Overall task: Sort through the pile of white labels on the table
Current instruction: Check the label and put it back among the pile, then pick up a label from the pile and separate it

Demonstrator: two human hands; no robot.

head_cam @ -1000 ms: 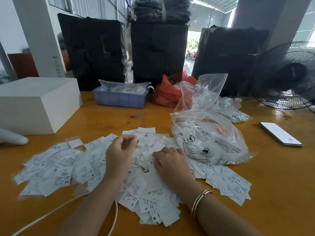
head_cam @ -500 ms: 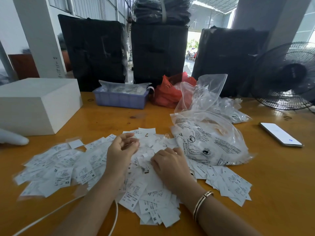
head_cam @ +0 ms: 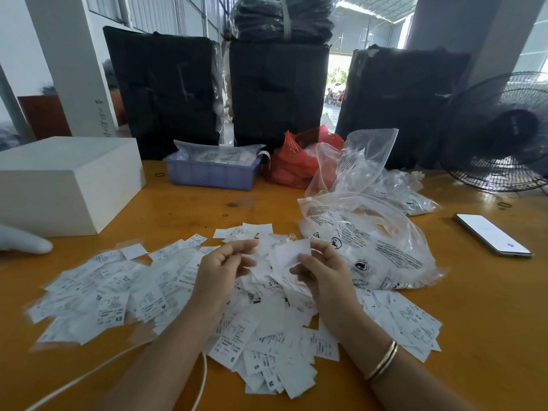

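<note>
White paper labels (head_cam: 184, 295) lie in a wide, loose pile on the orange wooden desk (head_cam: 489, 321), spread from the left side to just beside a clear plastic bag (head_cam: 370, 247) on the right. Both hands are raised a little above the middle of the pile. The right hand (head_cam: 323, 274) pinches one blank-looking label (head_cam: 292, 252) by its edge between thumb and fingertips. The left hand (head_cam: 222, 268) has its thumb and fingers close together near the same label; whether it touches this label or holds another small piece, I cannot tell. Some labels show size letters such as XS, M and S. I judge these labels to be very light, thin and flexible, so they bend easily and may slide on each other or stick together in twos. It seems best to take each one at a corner or a short edge with two fingertips. A fan (head_cam: 504, 134) stands at the right; if it runs, its air could scatter them.
</note>
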